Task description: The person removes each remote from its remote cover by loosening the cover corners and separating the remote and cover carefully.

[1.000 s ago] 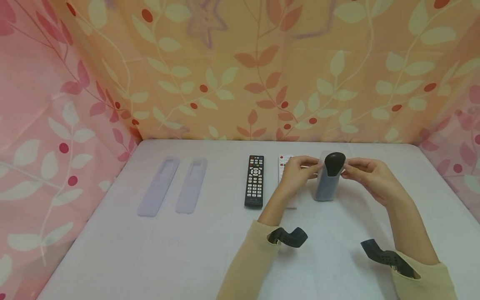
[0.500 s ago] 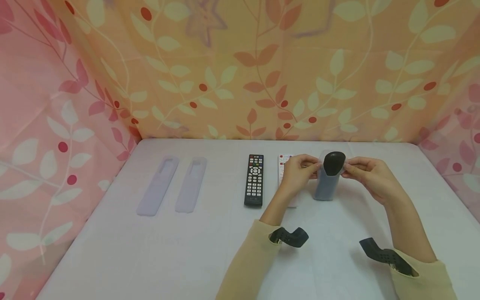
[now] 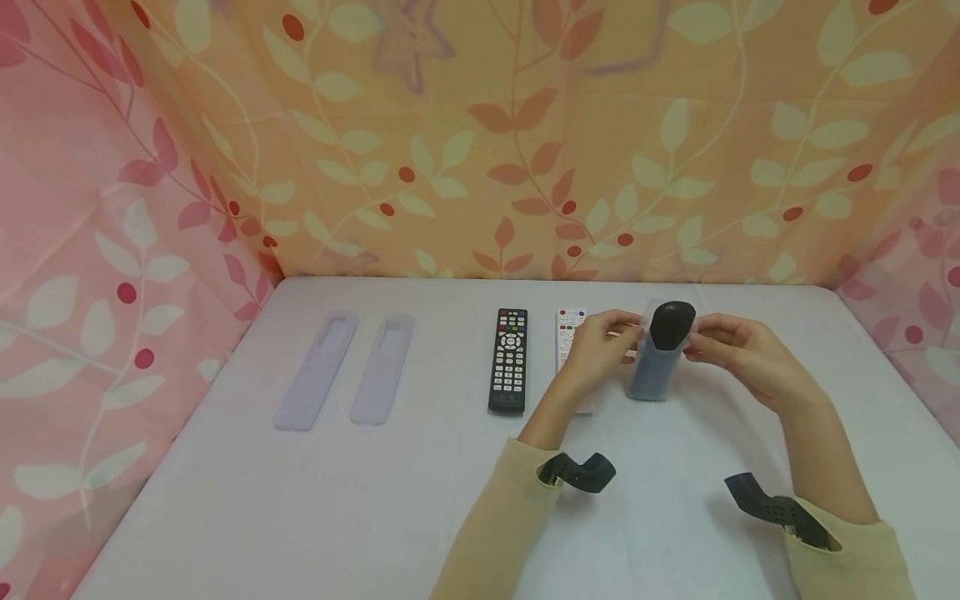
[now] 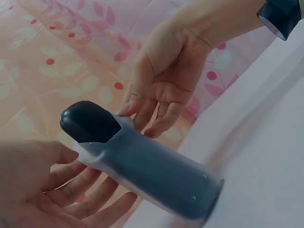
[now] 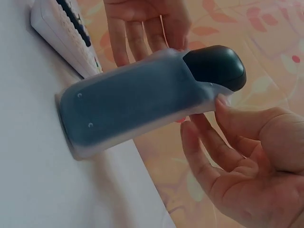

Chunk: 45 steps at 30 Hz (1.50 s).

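A black remote control (image 3: 671,325) stands on end inside a translucent silicone cover (image 3: 654,377), its dark rounded tip bare above the cover's opening. The cover's lower end touches the white table. On one side my left hand (image 3: 596,346) pinches the cover's rim between thumb and fingers; on the other, my right hand (image 3: 753,362) pinches the opposite rim. In the right wrist view the cover (image 5: 128,104) stretches away from the remote (image 5: 218,66) near my right thumb. The left wrist view has the remote's tip (image 4: 90,122) sticking out between both hands.
Another black remote (image 3: 509,362) lies buttons up left of my hands. A white remote (image 3: 564,333) beside it is partly hidden by my left hand. Two flat translucent covers (image 3: 315,375) lie farther left on the white table (image 3: 300,517). Patterned curtains (image 3: 450,125) hang behind and at the sides.
The remote's black tip has shifted slightly right, and the right hand has moved a little with it. Both hands keep their grip on the cover; the things on the table have not moved.
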Tool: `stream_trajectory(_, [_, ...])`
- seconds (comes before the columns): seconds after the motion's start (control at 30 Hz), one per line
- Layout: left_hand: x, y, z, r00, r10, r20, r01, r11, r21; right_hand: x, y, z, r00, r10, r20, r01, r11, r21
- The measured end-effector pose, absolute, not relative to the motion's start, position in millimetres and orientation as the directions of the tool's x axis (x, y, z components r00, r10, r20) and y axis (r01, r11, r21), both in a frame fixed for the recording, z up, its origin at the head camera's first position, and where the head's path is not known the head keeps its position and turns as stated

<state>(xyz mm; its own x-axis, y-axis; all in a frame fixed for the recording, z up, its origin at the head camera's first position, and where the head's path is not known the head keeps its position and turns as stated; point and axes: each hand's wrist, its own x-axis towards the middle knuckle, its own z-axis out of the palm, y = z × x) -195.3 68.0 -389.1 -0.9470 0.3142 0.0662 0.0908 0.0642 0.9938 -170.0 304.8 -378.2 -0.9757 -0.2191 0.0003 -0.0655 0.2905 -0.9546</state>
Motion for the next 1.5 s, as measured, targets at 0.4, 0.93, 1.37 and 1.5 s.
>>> stream_trajectory(0.4, [-200, 60, -394, -0.918, 0.391, 0.066, 0.118, 0.111, 0.987, -167, 302, -380, -0.972, -0.232, 0.027, -0.094, 0.284, -0.954])
stream_trajectory(0.93, [-197, 62, -398, -0.912, 0.380, 0.155, 0.267, 0.262, 0.927, -167, 288, -376, -0.988, -0.155, 0.013, -0.094, 0.529, -0.843])
stream_trajectory(1.37, [-197, 64, -406, -0.909, 0.392, 0.138, 0.259, 0.274, 0.926, -172, 285, -381, -0.985, -0.165, -0.058, -0.053, 0.596, -0.801])
stream_trajectory(1.5, [-196, 65, -408, -0.911, 0.390, 0.133, 0.254, 0.278, 0.926, -171, 285, -383, -0.983, -0.170, -0.063, -0.053, 0.601, -0.797])
